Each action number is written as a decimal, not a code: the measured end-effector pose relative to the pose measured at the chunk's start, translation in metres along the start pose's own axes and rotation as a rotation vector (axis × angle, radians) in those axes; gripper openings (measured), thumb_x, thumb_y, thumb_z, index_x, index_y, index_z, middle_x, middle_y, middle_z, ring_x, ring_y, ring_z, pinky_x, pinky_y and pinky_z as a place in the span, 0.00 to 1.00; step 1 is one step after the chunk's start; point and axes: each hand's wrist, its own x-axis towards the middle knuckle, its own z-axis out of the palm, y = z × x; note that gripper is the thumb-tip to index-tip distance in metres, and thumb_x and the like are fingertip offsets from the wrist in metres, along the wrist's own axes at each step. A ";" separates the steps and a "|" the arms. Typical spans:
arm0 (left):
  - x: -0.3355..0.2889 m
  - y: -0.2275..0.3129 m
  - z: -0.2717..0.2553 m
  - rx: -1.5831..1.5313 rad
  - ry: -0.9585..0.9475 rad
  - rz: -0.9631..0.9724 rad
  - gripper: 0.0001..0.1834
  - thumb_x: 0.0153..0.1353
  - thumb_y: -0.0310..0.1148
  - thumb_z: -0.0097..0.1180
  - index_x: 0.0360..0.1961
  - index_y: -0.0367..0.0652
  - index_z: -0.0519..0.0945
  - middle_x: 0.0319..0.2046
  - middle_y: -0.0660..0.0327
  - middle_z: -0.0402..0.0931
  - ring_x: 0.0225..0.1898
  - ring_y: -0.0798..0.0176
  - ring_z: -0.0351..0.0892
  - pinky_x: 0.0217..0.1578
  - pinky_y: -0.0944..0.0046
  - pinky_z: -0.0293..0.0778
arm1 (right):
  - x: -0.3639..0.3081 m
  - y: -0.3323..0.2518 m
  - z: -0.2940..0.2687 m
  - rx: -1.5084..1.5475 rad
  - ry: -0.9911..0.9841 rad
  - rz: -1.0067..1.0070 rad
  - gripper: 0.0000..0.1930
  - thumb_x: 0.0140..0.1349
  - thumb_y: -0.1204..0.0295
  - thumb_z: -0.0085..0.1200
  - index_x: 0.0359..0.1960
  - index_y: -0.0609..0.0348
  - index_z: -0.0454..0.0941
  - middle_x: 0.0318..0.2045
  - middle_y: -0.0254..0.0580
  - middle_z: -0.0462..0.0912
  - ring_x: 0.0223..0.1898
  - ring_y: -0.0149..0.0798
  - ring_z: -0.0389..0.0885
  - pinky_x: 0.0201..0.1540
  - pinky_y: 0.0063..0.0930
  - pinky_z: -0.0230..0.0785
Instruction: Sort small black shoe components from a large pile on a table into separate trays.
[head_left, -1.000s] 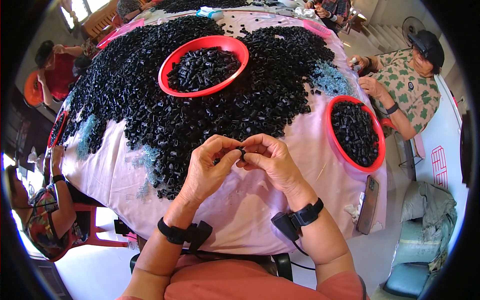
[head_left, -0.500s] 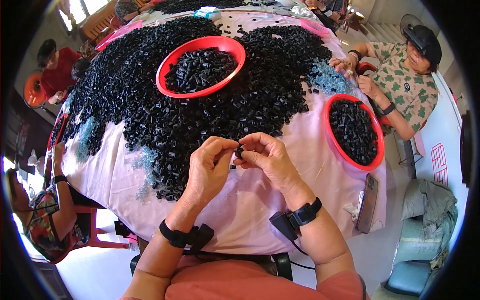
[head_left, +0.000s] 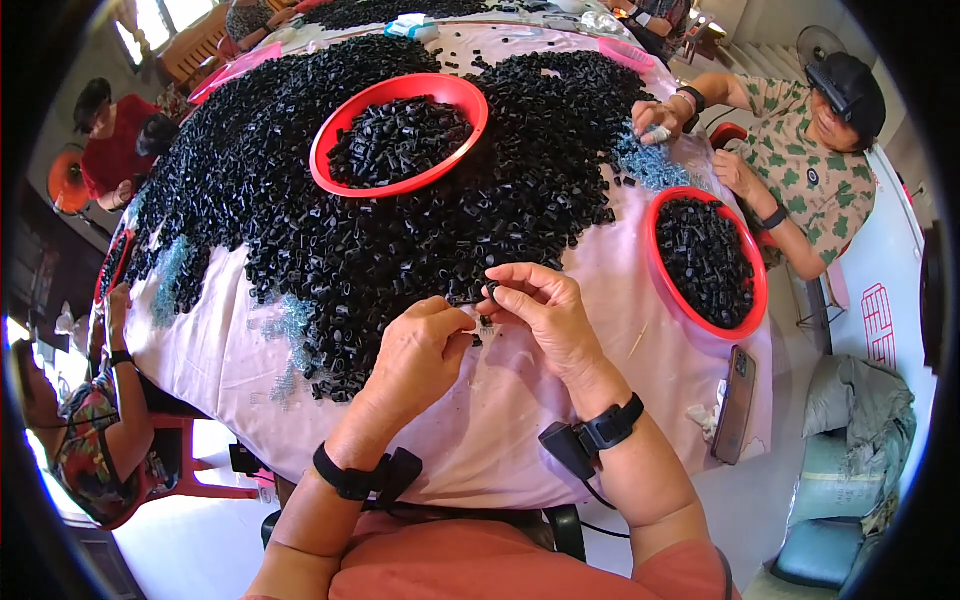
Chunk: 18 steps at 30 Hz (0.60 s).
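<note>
A pale pink cloth (head_left: 610, 310) covers the table, with three red basins (head_left: 460, 98) at nine, eleven and three o'clock. At centre, my right hand (head_left: 548, 315) pinches one black piece (head_left: 490, 288); my left hand's (head_left: 415, 352) fingertips bunch together, contents I can't tell.

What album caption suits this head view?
Right hand pinching a small black part, left hand close by, before a heap of black pieces.

The right hand (head_left: 548, 312) partly hides a small black piece (head_left: 491, 288).
</note>
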 end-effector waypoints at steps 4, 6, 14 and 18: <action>0.002 0.007 0.006 0.168 -0.014 0.055 0.06 0.49 0.24 0.65 0.29 0.39 0.82 0.26 0.55 0.76 0.30 0.51 0.79 0.31 0.54 0.74 | -0.001 -0.001 -0.001 -0.005 0.003 -0.010 0.11 0.65 0.77 0.58 0.48 0.60 0.82 0.38 0.39 0.86 0.38 0.32 0.87 0.43 0.24 0.80; 0.001 0.006 0.008 0.200 -0.045 0.037 0.06 0.49 0.25 0.64 0.29 0.40 0.81 0.27 0.55 0.77 0.33 0.49 0.79 0.34 0.53 0.75 | 0.000 0.001 -0.001 0.000 -0.001 -0.010 0.10 0.65 0.77 0.58 0.48 0.60 0.82 0.38 0.39 0.86 0.38 0.32 0.87 0.43 0.24 0.80; 0.001 -0.001 0.007 0.119 -0.026 0.048 0.08 0.49 0.19 0.59 0.33 0.38 0.80 0.31 0.51 0.78 0.36 0.45 0.79 0.36 0.50 0.75 | 0.000 0.000 0.002 -0.032 -0.007 -0.003 0.09 0.64 0.79 0.58 0.46 0.61 0.82 0.38 0.40 0.86 0.38 0.32 0.86 0.43 0.24 0.80; 0.010 -0.003 -0.006 -0.037 0.101 0.042 0.11 0.52 0.14 0.55 0.37 0.33 0.78 0.33 0.53 0.77 0.33 0.57 0.83 0.34 0.63 0.79 | 0.001 0.003 0.002 -0.026 -0.029 0.020 0.09 0.63 0.80 0.59 0.44 0.63 0.82 0.36 0.38 0.86 0.36 0.30 0.86 0.40 0.21 0.80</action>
